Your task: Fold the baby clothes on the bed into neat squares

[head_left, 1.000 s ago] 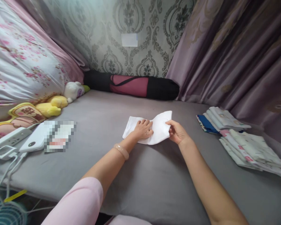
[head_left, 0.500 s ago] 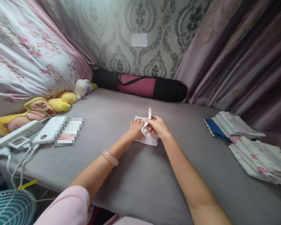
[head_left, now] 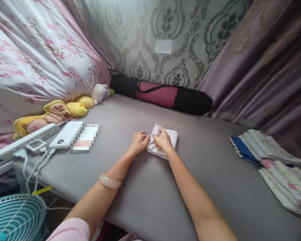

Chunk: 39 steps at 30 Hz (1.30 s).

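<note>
A small white cloth [head_left: 172, 138], folded into a compact bundle, lies on the grey bed sheet in front of me. My right hand [head_left: 163, 140] pinches a raised fold of it between thumb and fingers, near its upper left part. At the bundle's left edge is my left hand [head_left: 139, 143], its fingers bent and drawn together on the cloth's edge; the exact grip of the fingertips is partly hidden. A pale bangle [head_left: 109, 181] circles my left forearm.
Folded printed cloths [head_left: 263, 145] lie in two stacks at the right. On the left are a power strip [head_left: 25, 144], a white power bank [head_left: 66, 135] with cables, and plush toys [head_left: 77, 106]. A long black and maroon bag [head_left: 157, 94] lies along the wall; a turquoise fan [head_left: 17, 217] stands lower left.
My left hand has moved off the cloth's top to its left edge. The right hand has lowered the upright fold leftward, and the cloth now looks turned and more bunched. The view has shifted left.
</note>
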Tool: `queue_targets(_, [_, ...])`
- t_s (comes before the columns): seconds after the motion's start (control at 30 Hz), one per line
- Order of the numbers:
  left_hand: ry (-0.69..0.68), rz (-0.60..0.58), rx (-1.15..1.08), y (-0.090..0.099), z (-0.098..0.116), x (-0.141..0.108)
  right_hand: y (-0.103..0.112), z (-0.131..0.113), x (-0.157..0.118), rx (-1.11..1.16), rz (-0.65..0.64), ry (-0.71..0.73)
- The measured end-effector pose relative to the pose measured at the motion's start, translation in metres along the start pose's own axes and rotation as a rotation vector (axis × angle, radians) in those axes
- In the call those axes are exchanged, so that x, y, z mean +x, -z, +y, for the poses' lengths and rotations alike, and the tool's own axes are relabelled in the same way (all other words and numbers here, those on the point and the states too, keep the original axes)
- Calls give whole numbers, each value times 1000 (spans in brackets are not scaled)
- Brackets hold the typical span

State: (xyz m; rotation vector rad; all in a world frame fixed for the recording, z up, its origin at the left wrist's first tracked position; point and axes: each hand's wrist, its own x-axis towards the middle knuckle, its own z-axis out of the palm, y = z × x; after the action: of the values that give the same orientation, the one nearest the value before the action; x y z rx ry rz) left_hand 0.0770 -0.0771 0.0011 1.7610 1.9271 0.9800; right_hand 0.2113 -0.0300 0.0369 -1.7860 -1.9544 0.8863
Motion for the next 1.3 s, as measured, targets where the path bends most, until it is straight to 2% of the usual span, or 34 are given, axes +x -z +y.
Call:
queue_targets(0.13, [58,-24,28,1,5,-5,-1,2,3,48,-119,22])
queue_targets(0.2, [85,-25,56,1,8,-8,4,6,6,115,-197,57])
queue_targets(0.27, [83,-21,78,1,10,-12,14,12,8,143,-216,131])
queue_targets(0.33, [64,-31,92,2,11,-15,28,19,10,98,-129,288])
queue_targets(0.4, [54,-46,97,3,13,-18,43,25,14,-9,-34,517])
queue_targets(0.43, [49,-45,95,4,14,-19,49,28,16,-74,-31,633])
queue_targets(0.5, [10,-31,90,6,17,-22,59,31,24,-215,-119,813])
queue_targets(0.6, [-115,-31,136,8,21,-25,59,35,40,-403,-291,947])
queue_targets(0.7, [-189,-122,205,9,22,-28,47,41,57,-502,-392,970])
queue_targets(0.87, [-129,-234,213,9,17,-25,30,54,71,-474,-420,963])
queue_targets(1.0, [-119,-248,201,10,14,-23,35,55,77,-192,-435,873])
queue_targets(1.07, [-129,-240,194,10,14,-23,44,54,78,28,-385,812])
queue_targets(1.13, [-145,-229,189,9,13,-24,54,55,76,131,-307,803])
queue_targets(1.2, [-156,-219,188,9,13,-24,60,59,73,38,-267,851])
queue_targets(1.3, [-152,-218,190,8,13,-23,57,72,70,-224,-286,890])
